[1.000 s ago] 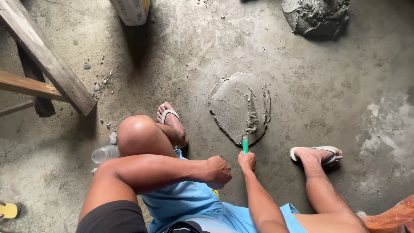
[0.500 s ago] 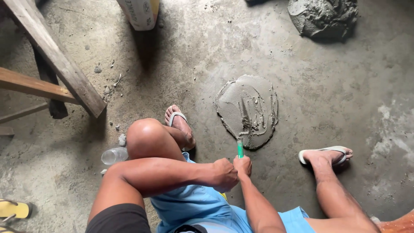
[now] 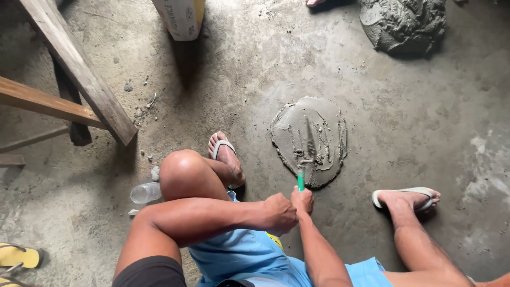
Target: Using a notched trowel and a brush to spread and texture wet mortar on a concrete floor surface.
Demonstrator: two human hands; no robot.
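Trowel gripped in right hand, blade straight ahead on the wet cement patch.
Long axis pointing away from the fist; left hand just beside (closed, apparently empty).

Two wet cement patches, one green-handled trowel, one plastic bottle

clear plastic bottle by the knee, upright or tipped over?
Tipped over. The clear plastic bottle lies on its side on the concrete floor, beside the person's left knee.
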